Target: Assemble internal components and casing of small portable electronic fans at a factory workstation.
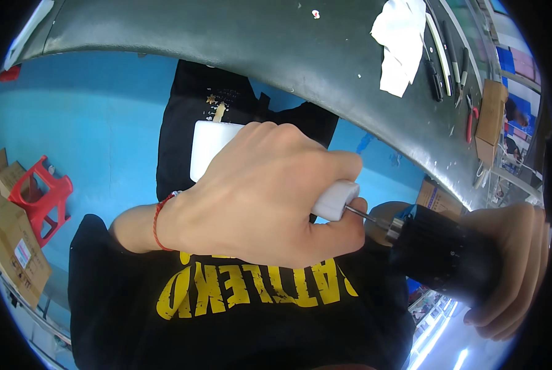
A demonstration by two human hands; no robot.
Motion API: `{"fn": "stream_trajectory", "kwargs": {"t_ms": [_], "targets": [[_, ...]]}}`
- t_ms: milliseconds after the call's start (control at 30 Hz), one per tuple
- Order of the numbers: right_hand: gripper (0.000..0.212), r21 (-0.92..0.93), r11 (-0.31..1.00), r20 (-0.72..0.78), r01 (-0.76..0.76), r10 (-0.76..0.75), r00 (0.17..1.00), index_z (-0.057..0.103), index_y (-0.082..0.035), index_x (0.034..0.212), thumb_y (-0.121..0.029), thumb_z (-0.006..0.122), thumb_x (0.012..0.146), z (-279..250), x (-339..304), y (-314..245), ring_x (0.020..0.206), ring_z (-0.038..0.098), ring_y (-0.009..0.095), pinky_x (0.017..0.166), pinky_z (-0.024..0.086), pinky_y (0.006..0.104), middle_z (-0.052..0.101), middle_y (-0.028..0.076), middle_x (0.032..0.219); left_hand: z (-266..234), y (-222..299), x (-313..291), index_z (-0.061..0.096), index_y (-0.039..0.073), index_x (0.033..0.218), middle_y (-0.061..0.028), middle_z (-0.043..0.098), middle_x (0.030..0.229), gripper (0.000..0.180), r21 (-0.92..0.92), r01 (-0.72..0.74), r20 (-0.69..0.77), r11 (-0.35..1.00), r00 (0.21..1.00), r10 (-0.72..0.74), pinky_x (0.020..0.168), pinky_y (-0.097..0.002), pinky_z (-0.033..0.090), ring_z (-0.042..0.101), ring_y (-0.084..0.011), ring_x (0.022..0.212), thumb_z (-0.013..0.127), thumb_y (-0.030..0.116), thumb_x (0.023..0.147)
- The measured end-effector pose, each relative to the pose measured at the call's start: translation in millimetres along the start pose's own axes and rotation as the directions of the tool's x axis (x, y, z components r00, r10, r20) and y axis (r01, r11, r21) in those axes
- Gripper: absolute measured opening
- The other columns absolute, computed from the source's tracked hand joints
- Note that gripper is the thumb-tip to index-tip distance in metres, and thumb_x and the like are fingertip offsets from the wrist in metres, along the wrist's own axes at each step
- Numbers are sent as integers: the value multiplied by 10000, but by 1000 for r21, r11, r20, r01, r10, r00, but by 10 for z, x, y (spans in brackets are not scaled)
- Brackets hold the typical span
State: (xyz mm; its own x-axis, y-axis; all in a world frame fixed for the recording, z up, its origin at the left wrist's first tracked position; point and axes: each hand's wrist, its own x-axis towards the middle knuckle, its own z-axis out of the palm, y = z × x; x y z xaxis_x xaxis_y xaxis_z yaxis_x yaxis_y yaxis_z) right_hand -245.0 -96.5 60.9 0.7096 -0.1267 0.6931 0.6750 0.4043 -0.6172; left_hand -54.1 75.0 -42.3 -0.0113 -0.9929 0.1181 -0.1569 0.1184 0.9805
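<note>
Overhead, a dark workbench [276, 43] is curving across the top, bearing a white rag [399, 43] and hand tools [449, 58]. Below it, the left hand [257, 197] is wrapping closed fingers around a white block [211, 145], held above the lap. Right hand [510, 271] is gripping a black drill [442, 253]; its bit [362, 214] is touching the block's end.

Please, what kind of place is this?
Probably a workshop or small assembly area. A dark workbench carries hand tools, cardboard boxes stand on the blue floor, and the right hand holds a power screwdriver.
</note>
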Motion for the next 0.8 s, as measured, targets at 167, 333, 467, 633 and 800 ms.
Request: {"fn": "stream_trajectory", "kwargs": {"t_ms": [167, 333, 467, 633, 800], "targets": [[236, 16, 999, 25, -28, 27, 999, 658, -52, 880, -173, 794, 730, -180, -101, -576, 751, 685, 195, 815, 585, 302, 690, 83, 809, -1, 0, -31, 542, 63, 650, -65, 510, 513, 164, -12, 9, -34, 1000, 999, -10, 400, -309, 341, 497, -221, 412, 693, 125, 640], [230, -8, 999, 32, -32, 32, 999, 662, -44, 875, -155, 797, 725, -95, -96, -368, 748, 688, 204, 806, 592, 307, 691, 91, 809, 20, 18, -7, 542, 64, 646, -66, 514, 515, 166, 15, 38, 12, 999, 999, -38, 400, -307, 340, 502, -219, 413, 696, 129, 645], [226, -3, 999, 53, -40, 40, 998, 665, -38, 871, -140, 799, 720, -97, -163, -563, 746, 690, 211, 798, 597, 311, 692, 98, 810, 19, 18, -22, 549, 63, 649, -69, 520, 520, 163, 45, 52, 4, 998, 999, -52, 401, -307, 339, 500, -226, 413, 698, 126, 637], [222, -15, 999, 77, -48, 49, 996, 669, -30, 867, -122, 803, 715, -57, -204, -756, 743, 694, 219, 789, 603, 317, 694, 106, 811, 44, 28, -7, 554, 60, 654, -74, 526, 526, 162, 52, 31, -23, 998, 999, -30, 401, -311, 341, 497, -230, 413, 701, 124, 630], [218, -28, 998, 106, -54, 56, 993, 673, -22, 862, -103, 806, 710, -211, -256, -1080, 741, 697, 228, 781, 610, 322, 695, 114, 812, 49, 27, -12, 558, 63, 650, -73, 523, 521, 158, 74, 32, -30, 997, 999, -30, 398, -316, 344, 497, -239, 413, 698, 128, 619]]}}
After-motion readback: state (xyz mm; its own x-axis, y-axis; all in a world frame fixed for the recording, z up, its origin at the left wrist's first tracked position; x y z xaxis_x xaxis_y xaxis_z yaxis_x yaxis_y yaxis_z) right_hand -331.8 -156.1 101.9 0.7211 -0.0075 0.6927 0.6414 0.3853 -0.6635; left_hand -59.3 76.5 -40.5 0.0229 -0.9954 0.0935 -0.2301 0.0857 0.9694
